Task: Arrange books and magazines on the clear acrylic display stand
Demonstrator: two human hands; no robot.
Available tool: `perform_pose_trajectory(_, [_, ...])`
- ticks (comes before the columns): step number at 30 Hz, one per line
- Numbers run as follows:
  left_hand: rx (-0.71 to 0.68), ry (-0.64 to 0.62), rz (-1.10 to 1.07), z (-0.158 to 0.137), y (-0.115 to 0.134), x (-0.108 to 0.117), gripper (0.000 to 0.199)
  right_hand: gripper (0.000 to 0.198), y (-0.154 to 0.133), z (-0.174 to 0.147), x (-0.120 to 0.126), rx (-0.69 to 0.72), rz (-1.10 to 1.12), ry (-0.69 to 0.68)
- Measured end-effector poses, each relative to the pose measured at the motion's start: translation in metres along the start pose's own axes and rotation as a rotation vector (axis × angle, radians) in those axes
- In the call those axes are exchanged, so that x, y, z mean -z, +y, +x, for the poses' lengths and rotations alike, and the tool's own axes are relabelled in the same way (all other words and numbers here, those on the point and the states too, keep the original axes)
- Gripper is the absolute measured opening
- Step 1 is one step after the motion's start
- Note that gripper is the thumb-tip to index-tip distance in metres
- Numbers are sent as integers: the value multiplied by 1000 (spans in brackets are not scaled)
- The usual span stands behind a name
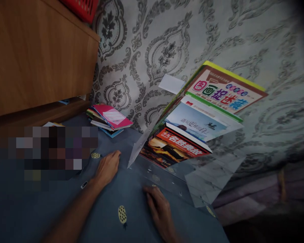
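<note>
My left hand (pixel 109 168) lies on the dark blue sheet, just left of a clear plastic book stand (pixel 139 148). Its fingers stretch forward with nothing seen in them. Lower and nearer, my right hand (pixel 159 209) rests in front of the stand's clear base, loosely bent and holding nothing visible. Inside the stand lean several books: a dark red and gold book (pixel 172 148) in front, a pale blue book (pixel 197 119) behind it, and a tall brown and yellow book (pixel 225 91) at the back. The far fingers of both hands are partly hidden.
A small pile of books with a pink one (pixel 116 116) on top lies by the patterned wall (pixel 167 50). A wooden cabinet (pixel 40 60) stands at left, a red basket (pixel 81 8) above it. A pixelated patch covers the left middle. Folded cloth (pixel 255 199) lies right.
</note>
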State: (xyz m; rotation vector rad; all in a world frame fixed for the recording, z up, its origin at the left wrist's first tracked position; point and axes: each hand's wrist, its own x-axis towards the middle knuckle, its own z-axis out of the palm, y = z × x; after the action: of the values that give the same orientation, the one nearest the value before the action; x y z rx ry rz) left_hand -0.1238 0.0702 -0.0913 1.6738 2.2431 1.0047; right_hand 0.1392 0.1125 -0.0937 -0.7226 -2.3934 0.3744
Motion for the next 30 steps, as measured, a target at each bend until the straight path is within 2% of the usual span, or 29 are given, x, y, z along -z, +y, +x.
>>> perform_pose_trajectory(12, [-65,67,20,0,-3,-3,27,22,3,-2,-1,19,25,4])
perform_pose_trajectory(14, [-96,93,101,-1,0,2,29,23,5,-2,-2,48,21,-2])
perform_pose_trajectory(17, [-96,132,342,-2,4,16,28,25,6,-2,-5,86,21,-19])
perform_pose_trajectory(21, [6,210,653,-8,4,42,35,27,3,-1,-5,122,17,-40])
perform_pose_trajectory(25, [282,295,805,-25,-6,59,47,28,0,0,-3,149,-18,-59])
perform_pose_trajectory(27, [397,261,836,-38,-11,63,51,28,0,-1,-4,165,-36,-66])
perform_pose_trajectory(30, [421,170,909,-58,-13,70,54,28,1,-1,-5,194,-51,-63])
